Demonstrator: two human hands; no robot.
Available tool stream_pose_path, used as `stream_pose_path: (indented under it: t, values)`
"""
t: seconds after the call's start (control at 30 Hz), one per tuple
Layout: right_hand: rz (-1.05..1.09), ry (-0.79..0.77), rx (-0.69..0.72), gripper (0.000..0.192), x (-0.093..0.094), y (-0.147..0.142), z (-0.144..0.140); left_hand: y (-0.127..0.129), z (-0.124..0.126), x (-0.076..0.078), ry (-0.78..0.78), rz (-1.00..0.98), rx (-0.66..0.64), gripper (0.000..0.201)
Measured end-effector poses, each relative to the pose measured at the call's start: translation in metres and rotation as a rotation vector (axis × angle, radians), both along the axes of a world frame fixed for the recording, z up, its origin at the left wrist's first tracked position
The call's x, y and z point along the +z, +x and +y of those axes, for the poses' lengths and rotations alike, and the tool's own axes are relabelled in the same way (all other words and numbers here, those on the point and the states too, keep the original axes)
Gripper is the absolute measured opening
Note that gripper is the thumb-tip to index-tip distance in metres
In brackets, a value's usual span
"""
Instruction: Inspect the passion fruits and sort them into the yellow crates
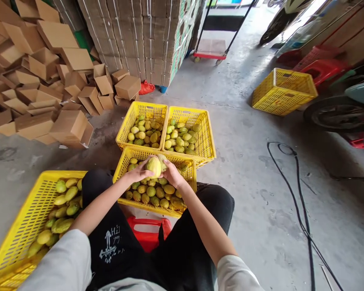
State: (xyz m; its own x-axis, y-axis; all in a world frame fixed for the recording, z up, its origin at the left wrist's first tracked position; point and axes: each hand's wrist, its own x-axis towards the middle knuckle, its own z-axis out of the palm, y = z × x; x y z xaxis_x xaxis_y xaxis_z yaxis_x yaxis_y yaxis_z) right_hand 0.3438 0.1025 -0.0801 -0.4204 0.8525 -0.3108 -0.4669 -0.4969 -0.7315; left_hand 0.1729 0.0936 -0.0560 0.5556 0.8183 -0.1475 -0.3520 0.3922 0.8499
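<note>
My left hand (138,173) is closed round a plump yellow-green fruit (153,167). Beside it, my right hand (171,173) grips a second, paler fruit (163,162), partly hidden behind the first. Both hands meet above a yellow plastic crate (191,186) between my knees. Several oval fruits (151,191) in yellow and green fill that crate. Just beyond it, two more yellow crates, the far left one (120,135) and the far right one (206,135), stand side by side with similar fruit inside. At my left thigh, another crate (21,220) holds more of them.
Cardboard boxes (69,125) lie heaped at the left, beside a strapped stack of flattened cardboard (133,40). A platform trolley (210,47) stands at the back. Toward the right are a yellow crate (283,91), a black cable (300,202) and parked two-wheelers. Beneath me shows a red stool (147,238).
</note>
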Motion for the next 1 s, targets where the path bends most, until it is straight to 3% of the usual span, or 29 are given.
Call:
stream_pose_path:
  t: [0.13, 0.33, 0.63, 0.87, 1.0]
  values:
    - [0.05, 0.061, -0.159, 0.039, 0.005, 0.005, -0.001, -0.005, 0.006, 0.007, -0.07, -0.014, 0.117, 0.064]
    - [0.103, 0.052, -0.221, 0.047, 0.016, 0.016, -0.001, -0.001, 0.009, 0.015, -0.098, -0.05, 0.194, 0.048]
    - [0.004, 0.05, -0.131, 0.042, 0.018, 0.015, -0.004, 0.005, 0.01, -0.003, -0.228, -0.003, 0.227, 0.041]
    - [0.084, -0.027, -0.086, 0.039, 0.023, 0.021, -0.002, 0.004, 0.012, 0.002, -0.434, -0.245, 0.277, 0.032]
    - [0.164, -0.093, -0.089, 0.038, 0.02, 0.022, -0.004, 0.006, 0.01, 0.003, -0.478, -0.332, 0.293, 0.034]
